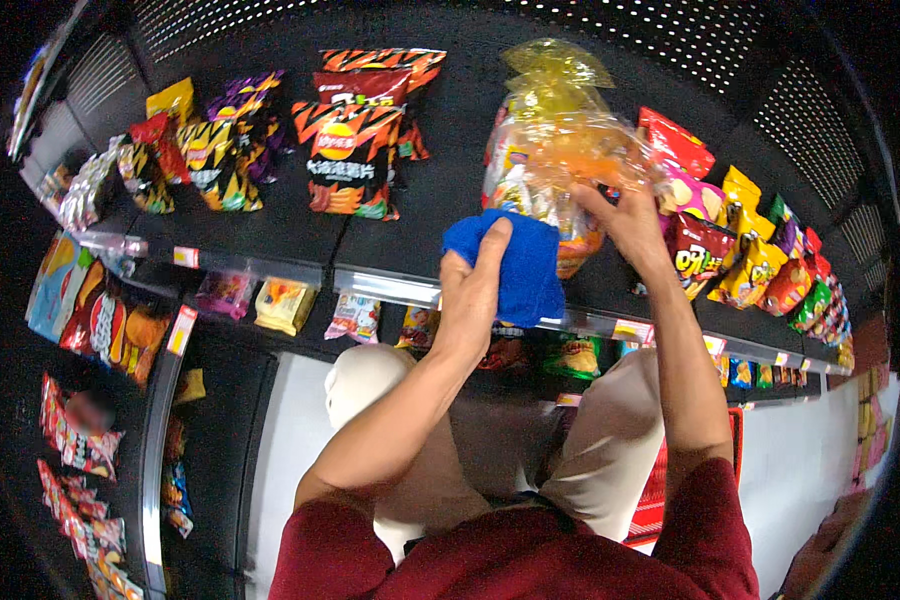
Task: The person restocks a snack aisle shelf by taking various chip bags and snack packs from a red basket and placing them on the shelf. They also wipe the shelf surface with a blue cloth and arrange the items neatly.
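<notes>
My left hand (471, 296) grips a folded blue cloth (529, 270) over the front edge of a black store shelf (435, 180). Just beyond the cloth stands a group of shiny snack bags (521, 169), some in clear and yellow wrapping (559, 82). My right hand (622, 217) is at the right side of this group, its fingers bent against the crinkled orange and clear wrapping; its fingertips are partly hidden there, and how firmly it holds is hard to tell. Left of the group, black and orange chip bags (352, 157) stand upright.
More snack bags (750, 270) line the shelf at right, and others (217, 165) stand at left. A price rail (397, 286) runs along the shelf edge. Below it is a lower shelf with packets (285, 304). A side shelf holds bags (112, 322) at left. A red basket (649, 495) is beside my leg.
</notes>
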{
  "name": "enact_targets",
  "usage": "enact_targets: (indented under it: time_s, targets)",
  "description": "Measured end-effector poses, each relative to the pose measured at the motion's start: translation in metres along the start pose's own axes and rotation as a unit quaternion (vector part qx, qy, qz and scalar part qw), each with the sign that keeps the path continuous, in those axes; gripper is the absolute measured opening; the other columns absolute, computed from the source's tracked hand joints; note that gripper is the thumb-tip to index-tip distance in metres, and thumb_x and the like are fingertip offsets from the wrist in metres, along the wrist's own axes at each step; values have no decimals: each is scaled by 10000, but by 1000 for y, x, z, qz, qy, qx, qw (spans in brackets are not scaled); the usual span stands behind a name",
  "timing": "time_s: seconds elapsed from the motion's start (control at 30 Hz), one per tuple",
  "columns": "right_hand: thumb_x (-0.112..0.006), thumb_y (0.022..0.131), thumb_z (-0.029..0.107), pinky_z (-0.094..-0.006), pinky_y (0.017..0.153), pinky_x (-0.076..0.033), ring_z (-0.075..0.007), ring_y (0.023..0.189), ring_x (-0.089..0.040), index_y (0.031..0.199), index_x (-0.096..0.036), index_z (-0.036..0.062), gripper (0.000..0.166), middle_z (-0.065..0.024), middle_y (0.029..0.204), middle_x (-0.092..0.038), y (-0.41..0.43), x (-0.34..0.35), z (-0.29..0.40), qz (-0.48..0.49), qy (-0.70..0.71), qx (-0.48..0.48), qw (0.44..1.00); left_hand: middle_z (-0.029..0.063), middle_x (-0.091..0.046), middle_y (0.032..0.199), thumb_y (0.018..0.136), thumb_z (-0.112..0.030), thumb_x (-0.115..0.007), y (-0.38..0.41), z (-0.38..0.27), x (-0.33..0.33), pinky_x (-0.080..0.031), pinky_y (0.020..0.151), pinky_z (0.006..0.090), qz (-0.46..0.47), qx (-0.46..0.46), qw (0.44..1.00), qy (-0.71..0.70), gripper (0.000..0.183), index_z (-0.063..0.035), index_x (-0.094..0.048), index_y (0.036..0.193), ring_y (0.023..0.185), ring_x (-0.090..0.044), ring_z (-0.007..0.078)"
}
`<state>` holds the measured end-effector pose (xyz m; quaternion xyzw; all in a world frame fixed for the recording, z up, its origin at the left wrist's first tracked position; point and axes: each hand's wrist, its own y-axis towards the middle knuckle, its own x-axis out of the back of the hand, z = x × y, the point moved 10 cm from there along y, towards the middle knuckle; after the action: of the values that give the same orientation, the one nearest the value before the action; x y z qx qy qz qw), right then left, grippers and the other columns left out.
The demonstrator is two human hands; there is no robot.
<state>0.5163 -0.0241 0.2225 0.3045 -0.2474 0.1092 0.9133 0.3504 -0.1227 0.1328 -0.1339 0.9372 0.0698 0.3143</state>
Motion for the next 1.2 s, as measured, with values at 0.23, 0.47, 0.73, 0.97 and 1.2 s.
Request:
enact_targets:
  time_s: [0.23,0.47,0.73,0.97,1.2]
  targets:
    - [-655,898,226,-293,877,-465,-133,964,-610,1108,-642,2,307,-74,1051,-668,-55,105,18,-146,62,-80,984,-53,-541,679,915,-352,-629,5,-6,18,-383,485,237,-43,-37,998,12,282,-165,-563,715,540,-453,41]
    - [-626,900,187,-258,844,-462,-146,916,-616,1118,-625,-26,304,-73,1009,-671,-180,269,68,-382,75,-47,920,66,-650,786,846,-394,-677,1,7,8,-521,584,310,-63,6,997,50,354,-44,-639,889,643,-617,158]
    - [-641,896,192,-245,702,-460,-104,797,-579,1103,-635,30,263,-48,929,-659,-380,332,-11,-439,-101,-216,866,76,-681,923,886,-289,-675,6,32,-6,-543,696,299,-21,22,999,44,271,-44,-657,1001,792,-659,160]
    - [-646,874,98,-312,853,-507,-169,955,-633,1218,-591,23,356,-88,1099,-673,-514,283,-109,-468,-119,-310,819,101,-683,971,877,-314,-682,20,55,5,-558,741,333,-16,37,996,83,345,-6,-660,1032,827,-676,194]
    - [-579,880,112,-346,917,-495,-199,1041,-612,1315,-513,20,450,-93,1170,-642,-578,209,-195,-324,-111,-393,853,125,-675,996,857,-341,-695,21,70,-2,-562,736,340,-21,31,990,134,438,21,-627,1094,847,-676,209]
